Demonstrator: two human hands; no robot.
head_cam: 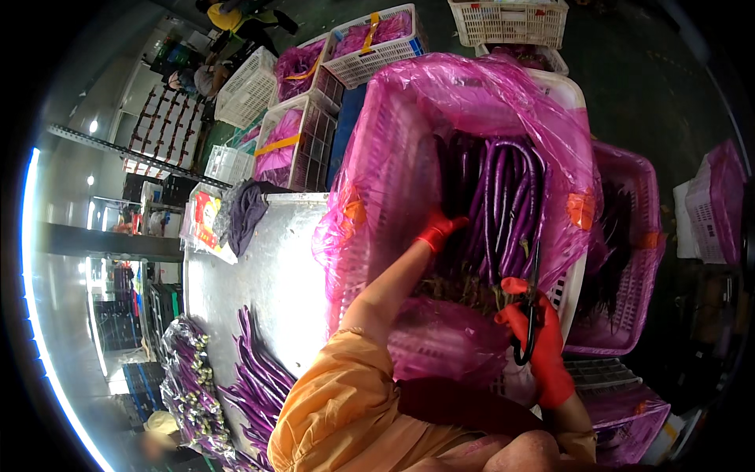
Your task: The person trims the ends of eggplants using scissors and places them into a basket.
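Long purple eggplants (501, 200) lie side by side in a large white plastic crate (569, 94) lined with pink plastic film (389, 130). My left hand (442, 229), in a red glove, reaches into the crate against its left part of the eggplants; shadow hides what its fingers touch. My right hand (534, 330), also red-gloved, holds black-handled scissors (527, 339) by the near right edge of the crate. Their dark blades point away from me, beside the eggplant stems. Orange tape patches (581, 211) stick to the film.
To the left, a metal table (253, 283) bears loose eggplants (259, 377), a bagged pile of eggplants (191, 377) and a dark cloth (246, 215). Another pink-lined crate (646, 206) stands at right. Taped crates (301, 141) stand beyond the table; a person (236, 20) is far off.
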